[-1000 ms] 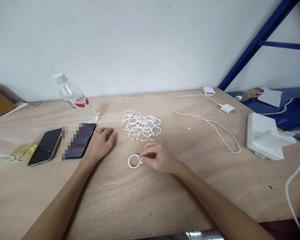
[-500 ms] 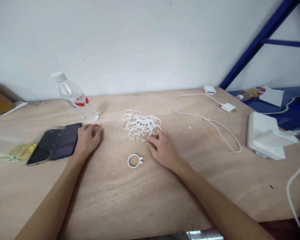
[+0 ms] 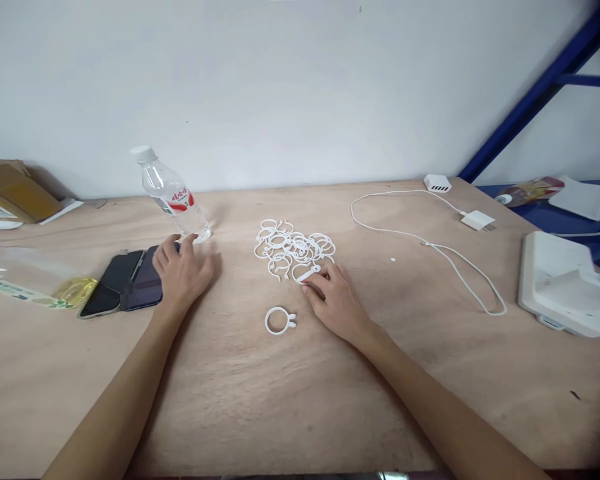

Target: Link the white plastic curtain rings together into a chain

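Observation:
At the near right edge of a pile of white plastic rings (image 3: 294, 248), my right hand (image 3: 337, 303) pinches one white ring (image 3: 300, 273) between thumb and fingertips. That ring is tilted up against the pile. A single white ring (image 3: 278, 321) with two small tabs lies on its own, nearer to me. My left hand (image 3: 184, 273) is open with fingers bent and apart, holding nothing. It hovers over the right end of a dark phone (image 3: 147, 283), just in front of a clear water bottle (image 3: 175, 197).
A second phone (image 3: 111, 287) and a clear plastic bag (image 3: 25, 273) lie left. A cardboard box (image 3: 20, 190) stands back left. On the right are a white cable (image 3: 405, 233), a charger plug (image 3: 477, 220), a small white block (image 3: 437, 183) and a white device (image 3: 555, 280).
My left hand has lifted off the table with its fingers raised. My right hand has taken hold of a ring and tipped it up. The view has shifted slightly left.

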`<state>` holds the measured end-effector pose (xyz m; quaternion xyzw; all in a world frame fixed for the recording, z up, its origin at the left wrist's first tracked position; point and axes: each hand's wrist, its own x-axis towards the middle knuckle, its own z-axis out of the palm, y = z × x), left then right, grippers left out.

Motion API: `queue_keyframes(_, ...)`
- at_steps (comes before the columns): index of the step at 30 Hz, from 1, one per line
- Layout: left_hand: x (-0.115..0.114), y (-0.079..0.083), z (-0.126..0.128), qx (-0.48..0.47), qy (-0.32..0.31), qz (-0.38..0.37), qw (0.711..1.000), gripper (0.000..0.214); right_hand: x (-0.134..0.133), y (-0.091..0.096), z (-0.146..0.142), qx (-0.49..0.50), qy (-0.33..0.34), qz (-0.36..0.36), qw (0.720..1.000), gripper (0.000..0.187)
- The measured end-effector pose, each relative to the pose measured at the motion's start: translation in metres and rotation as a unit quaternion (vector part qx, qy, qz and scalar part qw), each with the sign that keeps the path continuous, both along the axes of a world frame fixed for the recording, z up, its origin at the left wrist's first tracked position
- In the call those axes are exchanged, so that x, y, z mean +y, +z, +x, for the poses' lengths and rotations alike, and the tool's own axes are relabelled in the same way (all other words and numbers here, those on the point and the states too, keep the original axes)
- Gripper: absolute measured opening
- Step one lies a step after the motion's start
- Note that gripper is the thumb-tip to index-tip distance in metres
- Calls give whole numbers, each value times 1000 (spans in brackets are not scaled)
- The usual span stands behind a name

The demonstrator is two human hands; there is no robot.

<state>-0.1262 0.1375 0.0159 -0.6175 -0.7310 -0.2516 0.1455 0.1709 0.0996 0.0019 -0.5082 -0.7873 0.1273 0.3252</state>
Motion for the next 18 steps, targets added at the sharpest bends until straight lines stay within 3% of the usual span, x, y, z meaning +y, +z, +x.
queue_keyframes(5,5,0,-11,-24,6,-26,999,56,-1,2,-1,-7,-2,-2,1000,13)
queue_keyframes(9,4,3,-5,-26,-29,4,999,48,-1,1,-2,-2,-5,-1,1000,12)
queue_keyframes(14,-8,8,32,-70,-229,54,969,32,0,1,-1,32,-9,14,999,14)
queue_keyframes(18,-26,17,77,-119,-384,8,915,32,-2,7,-1,74,12,48,996,18)
